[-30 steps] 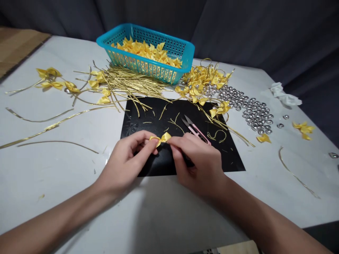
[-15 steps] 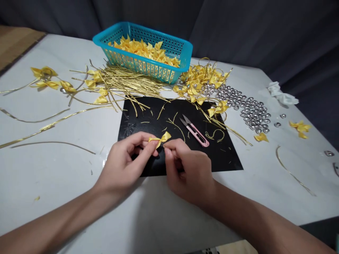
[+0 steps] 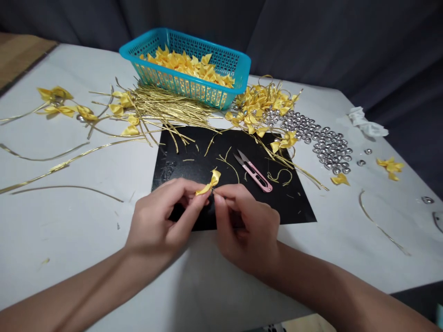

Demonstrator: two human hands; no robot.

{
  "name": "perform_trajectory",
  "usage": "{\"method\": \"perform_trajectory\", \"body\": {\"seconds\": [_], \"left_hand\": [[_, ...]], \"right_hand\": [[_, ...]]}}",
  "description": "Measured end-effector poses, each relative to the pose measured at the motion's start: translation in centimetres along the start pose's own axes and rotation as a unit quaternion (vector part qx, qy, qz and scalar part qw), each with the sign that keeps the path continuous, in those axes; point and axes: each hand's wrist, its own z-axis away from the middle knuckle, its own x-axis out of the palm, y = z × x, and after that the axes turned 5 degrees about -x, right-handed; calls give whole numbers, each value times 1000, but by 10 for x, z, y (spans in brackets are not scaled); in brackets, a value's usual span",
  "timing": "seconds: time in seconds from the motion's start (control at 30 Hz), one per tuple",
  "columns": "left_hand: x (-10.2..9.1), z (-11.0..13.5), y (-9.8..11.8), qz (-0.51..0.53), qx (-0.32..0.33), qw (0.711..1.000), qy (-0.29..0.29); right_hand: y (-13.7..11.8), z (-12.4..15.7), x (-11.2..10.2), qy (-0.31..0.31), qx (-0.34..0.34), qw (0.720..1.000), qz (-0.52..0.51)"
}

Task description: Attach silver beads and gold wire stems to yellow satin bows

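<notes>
A small yellow ribbon bow (image 3: 211, 181) is pinched between the thumb and fingers of my left hand (image 3: 166, 212), above the near part of a black mat (image 3: 297, 212). Close on its right, the thumb and forefinger of my right hand (image 3: 249, 226) are pressed together at the bow's middle. What those fingertips grip is too small to make out. Pink-handled thread snips (image 3: 254, 171) lie on the mat beyond my right hand, among gold cord scraps (image 3: 228, 163).
A blue plastic basket (image 3: 185, 77) of yellow bows stands at the back. Before it lie many gold cords (image 3: 169, 106). To its right are finished-looking bows with cords (image 3: 266, 103) and silver beads (image 3: 330, 147). A crumpled white piece (image 3: 368, 123) lies far right.
The bow has tilted, its right loop now pointing more upward. My left hand has turned slightly, and both hands stay together at the bow.
</notes>
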Motion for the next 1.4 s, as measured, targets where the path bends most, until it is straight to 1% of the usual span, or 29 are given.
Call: {"method": "perform_trajectory", "body": {"seconds": [0.13, 0.23, 0.3, 0.43, 0.5, 0.63, 0.73, 0.8, 0.9, 0.97, 1.03, 1.13, 1.2, 1.3, 1.4], "left_hand": [[-2, 3, 2, -65, 62, 996, 10], [-2, 5, 1, -73, 111, 991, 9], [-3, 5, -1, -75, 128, 989, 3], [-5, -1, -5, -99, 118, 988, -27], [-7, -5, -5, -102, 119, 987, -37], [-12, -10, -6, -93, 134, 986, -37], [-19, -13, -9, -97, 124, 987, -29], [-23, -14, -12, -99, 116, 987, -43], [-26, -14, -15, -99, 115, 986, -62], [-26, -13, -15, -100, 128, 985, -55], [-27, -11, -16, -105, 160, 980, -50], [-31, -10, -18, -116, 216, 968, -59], [-35, -11, -20, -116, 231, 964, -61], [-36, -13, -20, -110, 217, 968, -60], [-30, -13, -13, -100, 180, 976, -66]], "right_hand": [[2, 0, 1, -6, -4, 1000, -8], [3, 0, 1, 2, -15, 1000, -17], [2, -1, 0, 3, -16, 1000, -20], [4, -4, -2, -25, 9, 999, -35], [6, -6, -2, -40, 26, 997, -58], [10, -6, -3, -39, 46, 993, -100], [10, -6, -4, -53, 61, 990, -119], [10, -6, -3, -69, 63, 987, -131], [11, -7, -2, -73, 28, 989, -126], [14, -7, -1, -69, 2, 991, -114], [16, -7, -2, -74, -16, 993, -94], [19, -8, -5, -93, -41, 994, -38], [20, -9, -7, -106, -59, 993, 4], [20, -10, -9, -118, -69, 990, 37], [20, -8, -8, -112, -61, 991, 25]]}}
